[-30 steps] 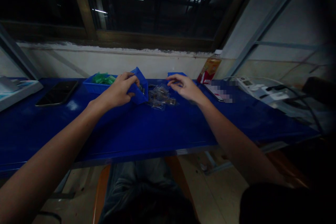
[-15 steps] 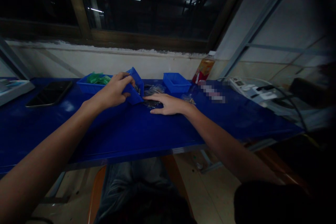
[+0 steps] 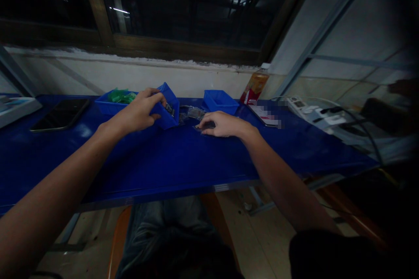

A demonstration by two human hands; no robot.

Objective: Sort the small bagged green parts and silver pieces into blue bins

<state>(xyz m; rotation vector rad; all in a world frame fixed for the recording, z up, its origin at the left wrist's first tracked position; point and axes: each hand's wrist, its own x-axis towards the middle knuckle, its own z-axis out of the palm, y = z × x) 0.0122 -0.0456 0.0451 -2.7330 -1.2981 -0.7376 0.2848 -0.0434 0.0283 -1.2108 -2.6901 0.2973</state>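
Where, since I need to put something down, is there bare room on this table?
Widest bare patch: the blue table between the forearms, on the near side of the left hand and right hand. Another: just nearer than the black phone. Crowded: the back middle, with clear bags and blue bins.

Bare hands point(image 3: 141, 108), black sleeve point(image 3: 316, 250), faded blue jeans point(image 3: 170, 216)

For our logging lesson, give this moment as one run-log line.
left hand: gripping tilted blue bin | right hand: at clear packet | nearby: clear bags, bin with green pieces, phone, bottle
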